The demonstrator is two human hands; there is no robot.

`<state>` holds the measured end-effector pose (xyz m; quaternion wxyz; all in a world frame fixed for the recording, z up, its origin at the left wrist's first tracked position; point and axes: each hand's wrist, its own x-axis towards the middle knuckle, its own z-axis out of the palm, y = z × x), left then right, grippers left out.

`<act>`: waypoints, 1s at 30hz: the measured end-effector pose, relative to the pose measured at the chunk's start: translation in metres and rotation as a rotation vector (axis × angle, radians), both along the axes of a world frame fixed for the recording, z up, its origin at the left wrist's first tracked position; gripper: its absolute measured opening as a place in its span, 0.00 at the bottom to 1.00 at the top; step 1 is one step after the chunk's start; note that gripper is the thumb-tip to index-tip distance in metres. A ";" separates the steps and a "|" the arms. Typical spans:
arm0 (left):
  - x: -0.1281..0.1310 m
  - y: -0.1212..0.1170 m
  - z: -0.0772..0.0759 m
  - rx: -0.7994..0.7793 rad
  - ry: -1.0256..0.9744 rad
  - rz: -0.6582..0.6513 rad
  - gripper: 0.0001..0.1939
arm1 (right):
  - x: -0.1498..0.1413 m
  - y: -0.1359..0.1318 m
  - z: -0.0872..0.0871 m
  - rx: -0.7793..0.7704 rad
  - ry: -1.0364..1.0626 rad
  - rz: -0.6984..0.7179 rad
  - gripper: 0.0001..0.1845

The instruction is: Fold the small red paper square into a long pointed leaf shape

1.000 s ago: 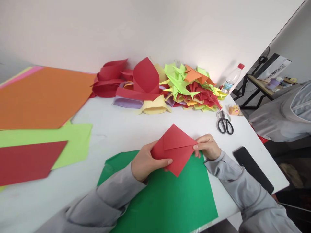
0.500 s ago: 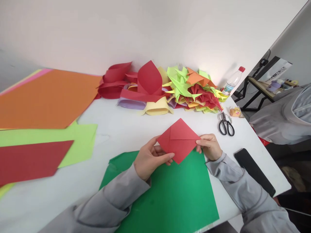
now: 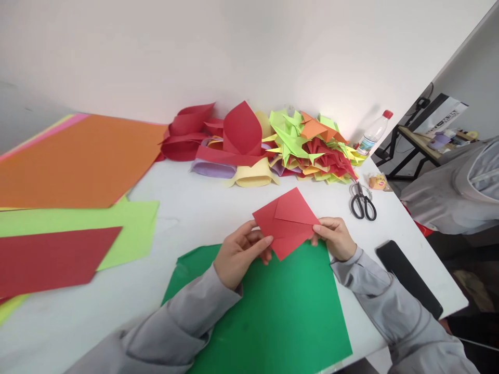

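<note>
Between my two hands is a folded red paper square (image 3: 287, 222), raised over the far edge of a green sheet (image 3: 273, 311). Fold edges show on its upper face. My left hand (image 3: 240, 252) grips its lower left side, thumb on top and fingers underneath. At the right corner, my right hand (image 3: 335, 236) pinches the paper between thumb and fingers. The fingertips under the paper are partly hidden.
Folded paper shapes (image 3: 304, 140) and curled red paper (image 3: 241, 135) are heaped by the wall. Scissors (image 3: 363, 202), a bottle (image 3: 373, 134) and a black phone-like slab (image 3: 409, 278) lie or stand rightward. Orange sheets (image 3: 81, 161) spread left. A person in grey (image 3: 452, 182) is beyond the table.
The red paper has turned slightly in my hands, its top corner shifting right and its left corner rising. Both hands still hold it.
</note>
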<state>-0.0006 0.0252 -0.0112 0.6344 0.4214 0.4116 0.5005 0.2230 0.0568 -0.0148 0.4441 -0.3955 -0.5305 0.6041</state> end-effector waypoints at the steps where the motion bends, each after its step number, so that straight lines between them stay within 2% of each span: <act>1: 0.000 -0.001 -0.001 0.019 0.025 -0.003 0.21 | -0.001 0.000 0.000 0.012 0.001 -0.024 0.11; 4: -0.001 -0.002 -0.003 0.018 0.088 -0.019 0.13 | 0.000 0.000 -0.002 0.037 -0.001 -0.065 0.11; 10: -0.006 0.001 -0.005 0.022 0.105 -0.032 0.13 | 0.005 -0.001 -0.007 -0.009 0.029 0.021 0.16; 14: -0.008 0.000 -0.004 -0.139 -0.016 -0.257 0.15 | 0.001 -0.006 0.001 -0.064 0.051 0.041 0.18; 16: -0.008 -0.002 -0.003 -0.178 0.011 -0.339 0.16 | -0.003 -0.010 0.006 -0.090 0.038 0.087 0.18; 20: -0.005 -0.003 0.002 -0.044 0.146 -0.269 0.18 | -0.010 -0.019 0.013 -0.089 -0.108 0.201 0.14; 23: -0.004 -0.001 0.003 0.063 0.190 -0.264 0.16 | -0.012 -0.021 0.013 -0.033 -0.210 0.191 0.14; 26: -0.004 0.000 -0.002 0.133 0.246 -0.297 0.16 | -0.013 -0.019 0.011 0.021 -0.265 0.151 0.13; 28: -0.005 0.002 -0.009 0.233 0.359 -0.259 0.14 | -0.015 -0.018 0.010 0.077 -0.322 0.138 0.11; 30: -0.009 0.004 -0.016 0.385 0.520 -0.187 0.12 | -0.017 -0.016 0.008 0.203 -0.442 0.122 0.08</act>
